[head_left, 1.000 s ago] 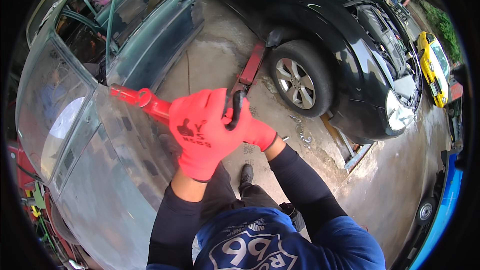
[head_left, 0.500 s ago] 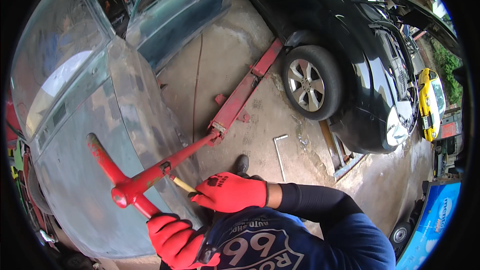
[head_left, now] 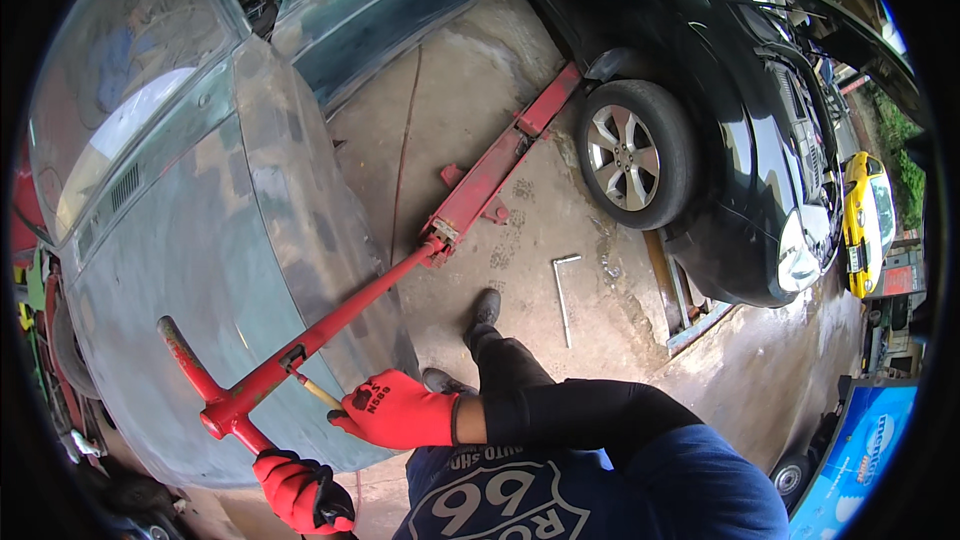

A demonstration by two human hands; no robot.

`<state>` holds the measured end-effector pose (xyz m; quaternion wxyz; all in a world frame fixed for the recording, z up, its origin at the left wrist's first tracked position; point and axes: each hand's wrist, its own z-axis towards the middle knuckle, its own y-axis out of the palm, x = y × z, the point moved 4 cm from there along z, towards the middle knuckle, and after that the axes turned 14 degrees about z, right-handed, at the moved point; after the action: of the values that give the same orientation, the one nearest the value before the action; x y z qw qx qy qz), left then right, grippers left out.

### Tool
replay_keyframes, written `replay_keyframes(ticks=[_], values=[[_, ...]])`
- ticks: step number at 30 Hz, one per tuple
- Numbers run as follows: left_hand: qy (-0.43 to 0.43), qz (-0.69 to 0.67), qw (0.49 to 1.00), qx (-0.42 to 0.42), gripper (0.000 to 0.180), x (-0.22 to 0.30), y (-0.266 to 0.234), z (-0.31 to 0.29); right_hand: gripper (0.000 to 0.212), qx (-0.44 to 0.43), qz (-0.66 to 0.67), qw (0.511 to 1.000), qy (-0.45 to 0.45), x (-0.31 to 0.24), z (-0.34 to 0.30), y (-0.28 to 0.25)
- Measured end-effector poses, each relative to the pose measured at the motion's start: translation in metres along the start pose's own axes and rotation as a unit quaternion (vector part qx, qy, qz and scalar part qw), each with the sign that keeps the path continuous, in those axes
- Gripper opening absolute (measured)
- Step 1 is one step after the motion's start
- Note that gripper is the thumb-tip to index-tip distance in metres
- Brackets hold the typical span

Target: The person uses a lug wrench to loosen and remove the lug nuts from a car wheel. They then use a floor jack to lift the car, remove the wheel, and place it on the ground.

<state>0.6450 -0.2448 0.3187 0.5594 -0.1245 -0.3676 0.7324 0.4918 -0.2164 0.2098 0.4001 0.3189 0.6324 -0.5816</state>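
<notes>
A red floor jack (head_left: 490, 175) lies across the concrete, its far end under a black car (head_left: 690, 110). Its long handle (head_left: 345, 310) rises toward me and ends in a T-shaped crossbar (head_left: 188, 355) with worn paint. My left hand (head_left: 303, 493), in a red and black glove, is closed round the near end of that crossbar. My right hand (head_left: 400, 410), in a matching glove, grips a thin tan stick-like tool (head_left: 320, 393). The tool's far end meets a dark slot (head_left: 293, 355) in the handle's side; its exact kind is not clear.
A car body in patchy grey-green primer (head_left: 190, 260) stands close on my left, its door open. On the floor lies an L-shaped metal wrench (head_left: 563, 300). The black car's front wheel (head_left: 635, 153) is at the right, with a metal ramp-like frame (head_left: 690, 315) beside it.
Both hands and the jack's crossbar have shifted left in view, with the tool still in my right hand. My legs and shoes show more now.
</notes>
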Motion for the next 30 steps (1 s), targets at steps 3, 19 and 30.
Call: replay_keyframes(ticks=[3, 19, 30], values=[[-0.049, 0.0, 0.998, 0.044, 0.052, 0.011, 0.021, 0.022, 0.035, 0.143, -0.015, 0.983, -0.115, 0.009, -0.011, -0.03], [0.162, -0.086, 0.981, 0.063, 0.022, 0.17, 0.263, 0.298, 0.034, 0.166, 0.174, 0.97, -0.027, 0.129, -0.112, -0.337], [0.194, -0.062, 0.976, -0.078, 0.028, 0.171, 0.241, 0.29, 0.024, 0.151, 0.154, 0.969, -0.123, 0.129, -0.106, -0.32]])
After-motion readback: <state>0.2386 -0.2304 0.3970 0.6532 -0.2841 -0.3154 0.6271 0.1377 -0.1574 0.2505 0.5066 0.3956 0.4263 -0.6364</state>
